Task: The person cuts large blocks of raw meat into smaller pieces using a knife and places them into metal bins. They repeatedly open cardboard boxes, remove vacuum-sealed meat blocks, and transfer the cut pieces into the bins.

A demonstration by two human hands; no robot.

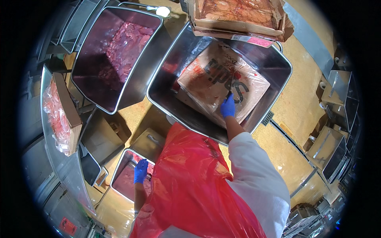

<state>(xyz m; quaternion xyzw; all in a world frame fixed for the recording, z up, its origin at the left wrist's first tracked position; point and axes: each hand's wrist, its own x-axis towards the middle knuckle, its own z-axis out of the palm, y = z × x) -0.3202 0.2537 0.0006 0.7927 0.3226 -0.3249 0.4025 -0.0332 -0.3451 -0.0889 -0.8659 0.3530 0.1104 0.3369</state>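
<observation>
My right hand, in a blue glove, is closed around a slim dark-handled tool, whose kind I cannot make out. The tool's tip points at the top of a brown cardboard box with dark print, red stains and clear plastic film over it. This box lies at a slant inside a large metal bin. At my left side, my left hand, also blue-gloved, hangs with its fingers loosely extended and nothing visible in them. Below it is a smaller metal bin with raw meat inside.
A second big metal bin at the far left holds dark red meat. Stained open cardboard sits over the far rim of the middle bin. Left stands a carton with film-covered contents on a metal surface. Metal racks stand right.
</observation>
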